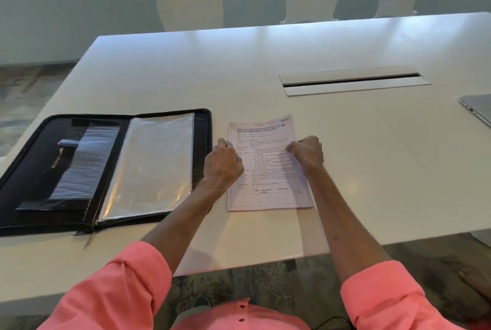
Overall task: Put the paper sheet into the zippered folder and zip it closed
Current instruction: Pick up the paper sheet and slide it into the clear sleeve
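Observation:
A printed paper sheet lies flat on the white table, near the front edge. My left hand rests on its left edge with the fingers curled. My right hand sits on its right side, fingertips pinched at the paper. Whether either hand has lifted the sheet I cannot tell. The black zippered folder lies open to the left of the paper, with a clear plastic sleeve on its right half and pockets on its left half.
A cable slot with a flap is set into the table behind the paper. The corner of a grey laptop shows at the right edge. Three white chairs stand along the far side.

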The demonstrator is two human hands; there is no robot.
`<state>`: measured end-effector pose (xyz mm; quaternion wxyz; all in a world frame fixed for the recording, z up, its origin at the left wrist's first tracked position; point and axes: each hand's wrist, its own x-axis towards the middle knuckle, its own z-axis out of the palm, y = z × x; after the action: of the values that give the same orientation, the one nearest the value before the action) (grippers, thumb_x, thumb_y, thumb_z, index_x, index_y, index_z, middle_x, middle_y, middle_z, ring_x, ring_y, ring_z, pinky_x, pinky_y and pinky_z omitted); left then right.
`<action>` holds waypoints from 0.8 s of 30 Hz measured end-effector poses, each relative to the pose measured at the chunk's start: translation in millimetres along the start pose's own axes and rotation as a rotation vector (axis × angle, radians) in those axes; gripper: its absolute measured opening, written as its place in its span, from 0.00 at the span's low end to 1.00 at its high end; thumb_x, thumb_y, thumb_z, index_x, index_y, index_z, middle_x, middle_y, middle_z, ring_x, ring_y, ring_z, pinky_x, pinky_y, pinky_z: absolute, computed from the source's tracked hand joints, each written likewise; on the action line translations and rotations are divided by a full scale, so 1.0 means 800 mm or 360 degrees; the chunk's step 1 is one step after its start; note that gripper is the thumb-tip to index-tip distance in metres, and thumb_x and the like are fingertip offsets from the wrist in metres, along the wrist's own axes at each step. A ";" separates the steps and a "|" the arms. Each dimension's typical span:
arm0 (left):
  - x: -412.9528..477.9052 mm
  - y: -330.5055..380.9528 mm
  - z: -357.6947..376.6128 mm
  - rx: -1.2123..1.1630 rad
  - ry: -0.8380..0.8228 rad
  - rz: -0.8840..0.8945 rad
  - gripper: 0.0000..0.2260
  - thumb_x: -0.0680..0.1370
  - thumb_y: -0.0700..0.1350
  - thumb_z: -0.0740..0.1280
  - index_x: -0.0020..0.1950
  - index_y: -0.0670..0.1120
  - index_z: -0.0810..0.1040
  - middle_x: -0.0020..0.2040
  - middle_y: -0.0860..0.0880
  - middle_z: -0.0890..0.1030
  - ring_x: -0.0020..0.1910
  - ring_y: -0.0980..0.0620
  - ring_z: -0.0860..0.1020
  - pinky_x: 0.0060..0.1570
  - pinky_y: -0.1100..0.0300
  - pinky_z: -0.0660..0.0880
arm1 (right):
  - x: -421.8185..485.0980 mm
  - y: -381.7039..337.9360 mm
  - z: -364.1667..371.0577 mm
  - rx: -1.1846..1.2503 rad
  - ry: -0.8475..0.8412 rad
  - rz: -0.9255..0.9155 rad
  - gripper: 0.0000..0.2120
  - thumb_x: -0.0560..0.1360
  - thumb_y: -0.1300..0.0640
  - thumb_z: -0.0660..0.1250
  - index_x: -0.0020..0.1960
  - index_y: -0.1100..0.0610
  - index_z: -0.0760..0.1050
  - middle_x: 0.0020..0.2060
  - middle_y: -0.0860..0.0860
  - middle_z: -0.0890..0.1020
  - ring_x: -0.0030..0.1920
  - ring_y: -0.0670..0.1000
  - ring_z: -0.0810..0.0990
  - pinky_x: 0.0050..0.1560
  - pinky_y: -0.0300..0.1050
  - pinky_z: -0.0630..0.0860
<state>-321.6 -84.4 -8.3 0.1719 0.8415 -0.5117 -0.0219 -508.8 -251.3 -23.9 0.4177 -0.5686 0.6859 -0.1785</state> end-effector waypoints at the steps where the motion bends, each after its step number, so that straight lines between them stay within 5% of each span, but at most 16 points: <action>1: 0.000 0.000 -0.001 0.0007 -0.0002 0.0009 0.12 0.86 0.47 0.65 0.62 0.40 0.77 0.55 0.46 0.73 0.43 0.51 0.77 0.41 0.60 0.72 | 0.003 0.002 -0.001 0.0031 -0.0010 -0.0015 0.24 0.57 0.45 0.75 0.50 0.56 0.84 0.56 0.55 0.86 0.55 0.60 0.86 0.65 0.57 0.82; 6: -0.001 0.000 0.000 0.0047 -0.0001 0.0039 0.14 0.86 0.48 0.64 0.65 0.39 0.77 0.57 0.45 0.75 0.43 0.52 0.76 0.41 0.60 0.71 | -0.046 -0.032 -0.030 0.0344 -0.0127 -0.0126 0.12 0.65 0.56 0.78 0.47 0.55 0.81 0.53 0.57 0.88 0.52 0.60 0.88 0.61 0.58 0.85; 9: -0.001 0.000 0.001 0.0084 0.0009 0.0060 0.15 0.86 0.48 0.63 0.66 0.39 0.77 0.57 0.45 0.74 0.43 0.52 0.76 0.41 0.60 0.71 | -0.053 -0.039 -0.045 0.0570 -0.0436 -0.0077 0.14 0.71 0.68 0.78 0.51 0.60 0.77 0.52 0.60 0.87 0.53 0.61 0.88 0.56 0.59 0.86; 13: 0.000 0.000 0.002 0.0118 -0.0009 0.0080 0.15 0.86 0.49 0.63 0.66 0.39 0.77 0.56 0.46 0.74 0.42 0.52 0.77 0.40 0.60 0.73 | -0.049 -0.029 -0.044 0.0623 -0.0586 -0.0037 0.16 0.73 0.73 0.75 0.60 0.70 0.81 0.55 0.65 0.88 0.54 0.65 0.89 0.59 0.62 0.86; 16: 0.003 0.000 -0.002 0.0111 -0.0046 0.0112 0.12 0.86 0.48 0.64 0.63 0.41 0.77 0.53 0.48 0.72 0.41 0.51 0.77 0.38 0.62 0.72 | -0.053 -0.026 -0.041 0.0655 -0.0558 -0.0070 0.10 0.77 0.75 0.70 0.56 0.68 0.82 0.55 0.67 0.87 0.52 0.65 0.89 0.51 0.58 0.87; 19: 0.016 0.002 -0.016 0.0084 -0.0034 0.0035 0.08 0.85 0.48 0.64 0.55 0.43 0.76 0.52 0.47 0.74 0.41 0.51 0.76 0.35 0.62 0.66 | -0.052 -0.026 -0.040 0.0716 -0.0583 -0.0156 0.12 0.78 0.75 0.69 0.59 0.66 0.84 0.55 0.67 0.88 0.54 0.68 0.89 0.58 0.67 0.86; 22: 0.042 -0.004 -0.020 -0.0373 -0.0103 -0.0288 0.17 0.84 0.52 0.67 0.66 0.42 0.76 0.61 0.48 0.76 0.51 0.50 0.78 0.45 0.54 0.75 | -0.054 -0.030 -0.046 0.0796 -0.0594 -0.0305 0.14 0.77 0.72 0.73 0.62 0.64 0.84 0.54 0.63 0.90 0.54 0.68 0.90 0.60 0.71 0.85; 24: 0.055 -0.007 -0.028 -0.1270 -0.0186 -0.0615 0.30 0.80 0.55 0.71 0.76 0.42 0.69 0.67 0.46 0.80 0.58 0.49 0.83 0.56 0.49 0.82 | -0.061 -0.035 -0.053 0.0891 -0.0643 -0.0472 0.16 0.78 0.70 0.74 0.65 0.64 0.83 0.56 0.63 0.89 0.55 0.68 0.89 0.59 0.69 0.85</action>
<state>-291.0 -114.0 16.6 0.4468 0.7868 -0.3054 -0.2968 -523.9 -224.0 38.7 0.6534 -0.5492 0.4246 -0.3020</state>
